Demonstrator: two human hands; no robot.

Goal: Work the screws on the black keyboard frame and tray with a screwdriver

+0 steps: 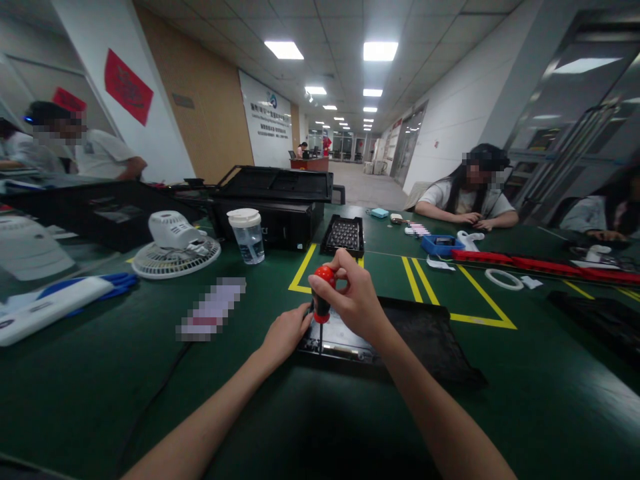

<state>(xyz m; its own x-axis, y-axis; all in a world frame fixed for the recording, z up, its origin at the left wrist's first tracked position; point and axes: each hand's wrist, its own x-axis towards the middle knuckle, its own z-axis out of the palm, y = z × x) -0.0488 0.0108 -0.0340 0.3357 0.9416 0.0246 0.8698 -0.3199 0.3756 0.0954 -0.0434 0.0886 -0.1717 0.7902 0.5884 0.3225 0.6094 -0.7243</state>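
Observation:
My right hand [353, 293] is closed round the red and black handle of a screwdriver [323, 317], held upright with its shaft down on a flat black panel [425, 337]. A shiny, pale plate [343, 337] lies at the panel's left part, beneath the tool. At the panel's left edge rests my left hand [286, 333], fingers close together beside the screwdriver; its fingertips are partly hidden, and whether they grip the edge is unclear.
A black tray of small parts [343, 235] stands beyond the panel. Further left are a lidded cup [247, 235], a white fan [176, 250] and a large black case [270, 213]. A blue box [441, 245] lies right, near a seated person [467, 193].

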